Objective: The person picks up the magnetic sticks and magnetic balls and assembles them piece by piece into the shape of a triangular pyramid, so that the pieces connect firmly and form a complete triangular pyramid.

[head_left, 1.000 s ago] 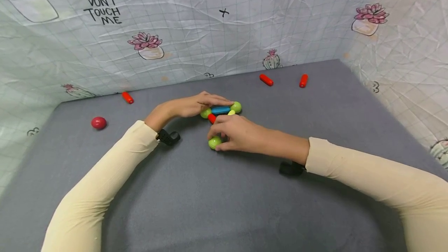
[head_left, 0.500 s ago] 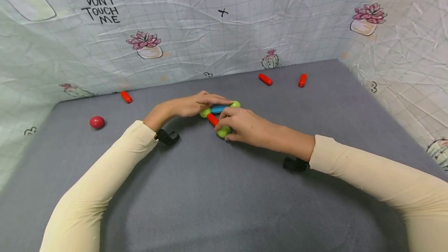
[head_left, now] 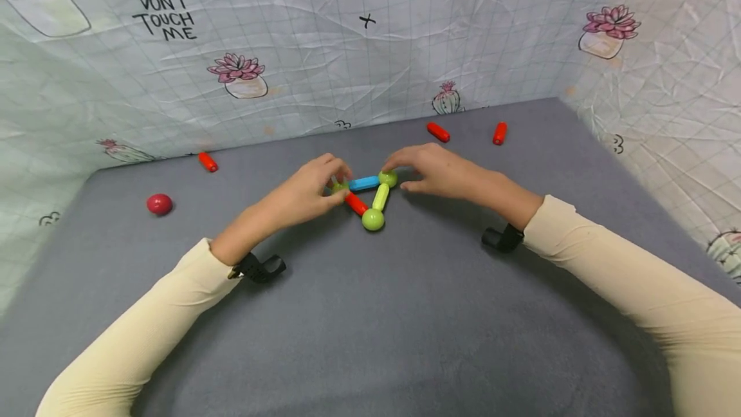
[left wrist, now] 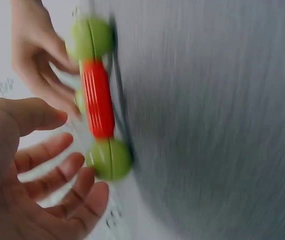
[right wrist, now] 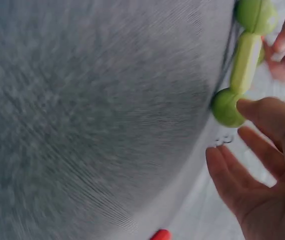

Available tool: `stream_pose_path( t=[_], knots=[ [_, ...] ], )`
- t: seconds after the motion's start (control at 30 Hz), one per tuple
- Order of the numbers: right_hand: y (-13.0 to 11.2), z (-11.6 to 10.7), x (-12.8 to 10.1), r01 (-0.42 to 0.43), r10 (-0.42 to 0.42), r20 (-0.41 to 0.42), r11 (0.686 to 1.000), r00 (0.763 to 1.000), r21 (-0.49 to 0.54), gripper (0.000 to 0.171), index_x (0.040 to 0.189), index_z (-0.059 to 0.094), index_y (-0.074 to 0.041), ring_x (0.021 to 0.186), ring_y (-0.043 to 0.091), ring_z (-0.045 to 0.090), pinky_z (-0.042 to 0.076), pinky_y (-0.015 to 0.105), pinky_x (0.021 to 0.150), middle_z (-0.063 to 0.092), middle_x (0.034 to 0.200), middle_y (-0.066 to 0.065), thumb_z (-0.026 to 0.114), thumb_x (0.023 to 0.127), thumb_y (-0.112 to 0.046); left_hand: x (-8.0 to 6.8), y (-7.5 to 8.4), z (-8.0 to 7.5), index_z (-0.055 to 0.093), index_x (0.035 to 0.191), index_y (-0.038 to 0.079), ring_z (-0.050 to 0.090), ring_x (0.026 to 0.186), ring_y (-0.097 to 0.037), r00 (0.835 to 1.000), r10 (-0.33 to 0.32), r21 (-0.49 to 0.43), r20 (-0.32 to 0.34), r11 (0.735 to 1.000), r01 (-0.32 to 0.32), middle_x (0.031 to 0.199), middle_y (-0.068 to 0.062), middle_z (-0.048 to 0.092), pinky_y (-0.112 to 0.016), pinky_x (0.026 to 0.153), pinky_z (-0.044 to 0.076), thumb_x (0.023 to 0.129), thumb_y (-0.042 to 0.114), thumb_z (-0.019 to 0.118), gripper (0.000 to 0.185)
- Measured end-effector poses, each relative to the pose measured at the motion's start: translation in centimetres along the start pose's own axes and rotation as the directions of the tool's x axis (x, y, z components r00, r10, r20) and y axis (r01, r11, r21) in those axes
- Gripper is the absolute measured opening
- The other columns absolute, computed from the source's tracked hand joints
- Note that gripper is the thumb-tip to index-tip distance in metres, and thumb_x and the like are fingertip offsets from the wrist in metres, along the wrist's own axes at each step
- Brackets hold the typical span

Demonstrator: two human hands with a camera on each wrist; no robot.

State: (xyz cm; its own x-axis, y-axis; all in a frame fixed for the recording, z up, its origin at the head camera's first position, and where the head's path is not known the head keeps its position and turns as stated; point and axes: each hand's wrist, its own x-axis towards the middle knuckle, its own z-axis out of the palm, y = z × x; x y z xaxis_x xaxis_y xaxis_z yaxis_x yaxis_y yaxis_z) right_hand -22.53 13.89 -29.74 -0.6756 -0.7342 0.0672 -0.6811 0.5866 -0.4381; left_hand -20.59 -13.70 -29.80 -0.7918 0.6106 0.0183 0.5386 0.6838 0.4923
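L hand (head_left: 305,192) nr back-L grn ball (left wrist: 112,160), R hand (head_left: 438,170) nr back-R ball (head_left: 389,181).

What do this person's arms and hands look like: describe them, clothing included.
The left sleeve and right sleeve are long, plain cream, creased near the elbow. A black curved device sits at the left wrist, another at the right. The left hand and right hand are ungloved; no cables show.

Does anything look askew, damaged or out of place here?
Nothing stands out. The blue rod, red rod and yellow rod each meet green balls at both ends, with no visible damage. The red ball lies apart.
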Motion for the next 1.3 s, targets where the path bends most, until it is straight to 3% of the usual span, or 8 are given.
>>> stream_pose_path(
  t=[0.13, 0.37, 0.5, 0.63, 0.83, 1.0, 1.3],
  knots=[
    [1.1, 0.4, 0.5, -0.006, 0.005, 0.036, 0.999, 0.999, 0.031, 0.045, 0.136, 0.065, -0.009, 0.12, 0.026, 0.065, 0.057, 0.04, 0.093, 0.066, 0.136, 0.007, 0.075, 0.093, -0.007, -1.3, 1.7, 1.2, 0.061, 0.109, 0.006, 0.054, 0.092, -0.024, 0.998, -0.06, -0.005, -0.005, 0.998, 0.06, 0.106, -0.01, 0.053, -0.036, 0.079, 0.049, 0.097, 0.024, 0.071, 0.025],
    [1.0, 0.7, 0.7, 0.025, -0.025, -0.018, 1.0, 1.0, 0.011, 0.035, 0.126, 0.07, -0.01, 0.102, 0.023, 0.071, 0.059, 0.038, 0.087, 0.073, 0.119, 0.004, 0.077, 0.091, -0.007, -1.8, 3.1, 2.7, 0.06, 0.107, 0.012, 0.055, 0.093, -0.021, 0.995, -0.088, -0.042, 0.038, 0.995, 0.09, 0.111, -0.003, 0.052, -0.033, 0.081, 0.05, 0.094, 0.04, 0.075, 0.034],
    [0.6, 0.6, 0.6, 0.029, -0.029, -0.037, 1.0, 0.999, 0.008, 0.033, 0.119, 0.075, -0.01, 0.088, 0.017, 0.067, 0.057, 0.032, 0.078, 0.071, 0.106, 0.003, 0.082, 0.087, -0.013, -1.9, 2.6, 3.0, 0.06, 0.105, 0.012, 0.054, 0.091, -0.02, 0.997, -0.081, -0.053, 0.003, 0.995, 0.081, 0.109, -0.004, 0.053, -0.033, 0.079, 0.048, 0.091, 0.037, 0.079, 0.035],
    [0.3, 0.7, 0.2, 0.001, 0.0, -0.044, 1.0, 0.999, 0.028, 0.031, 0.112, 0.078, -0.011, 0.087, 0.017, 0.064, 0.056, 0.031, 0.075, 0.068, 0.099, 0.003, 0.086, 0.083, -0.017, -1.9, 1.8, 2.6, 0.061, 0.104, 0.007, 0.06, 0.09, -0.021, 0.993, -0.105, -0.087, -0.056, 0.991, 0.1, 0.104, -0.007, 0.061, -0.033, 0.078, 0.053, 0.086, 0.027, 0.084, 0.036],
    [-0.7, 1.5, -0.5, -0.042, 0.046, -0.023, 0.989, 0.999, 0.139, 0.034, 0.112, 0.078, -0.007, 0.091, 0.014, 0.071, 0.059, 0.028, 0.079, 0.074, 0.106, 0.003, 0.088, 0.081, -0.015, -2.1, 0.3, 1.8, 0.07, 0.107, 0.004, 0.072, 0.093, -0.021, 0.98, -0.176, -0.171, -0.096, 0.973, 0.158, 0.101, -0.008, 0.074, -0.034, 0.081, 0.059, 0.087, 0.016, 0.083, 0.026],
    [-1.7, 1.9, -0.8, -0.005, 0.003, 0.014, 0.991, 1.0, 0.132, 0.038, 0.117, 0.076, -0.003, 0.086, 0.008, 0.073, 0.059, 0.024, 0.077, 0.077, 0.104, 0.004, 0.087, 0.083, -0.015, -2.4, -0.4, 1.4, 0.073, 0.11, 0.005, 0.074, 0.098, -0.021, 0.975, -0.197, -0.243, -0.105, 0.956, 0.167, 0.104, -0.009, 0.076, -0.033, 0.082, 0.06, 0.084, 0.009, 0.084, 0.028],
    [-1.7, 2.2, -1.1, -0.01, 0.012, -0.012, 0.992, 1.0, 0.126, 0.037, 0.117, 0.076, -0.009, 0.088, 0.005, 0.071, 0.059, 0.025, 0.078, 0.077, 0.102, -0.003, 0.087, 0.083, -0.02, -2.5, -0.5, 1.5, 0.075, 0.107, 0.005, 0.074, 0.098, -0.021, 0.97, -0.206, -0.298, -0.131, 0.941, 0.16, 0.102, -0.009, 0.077, -0.03, 0.08, 0.06, 0.081, 0.006, 0.086, 0.028]
  ],
)
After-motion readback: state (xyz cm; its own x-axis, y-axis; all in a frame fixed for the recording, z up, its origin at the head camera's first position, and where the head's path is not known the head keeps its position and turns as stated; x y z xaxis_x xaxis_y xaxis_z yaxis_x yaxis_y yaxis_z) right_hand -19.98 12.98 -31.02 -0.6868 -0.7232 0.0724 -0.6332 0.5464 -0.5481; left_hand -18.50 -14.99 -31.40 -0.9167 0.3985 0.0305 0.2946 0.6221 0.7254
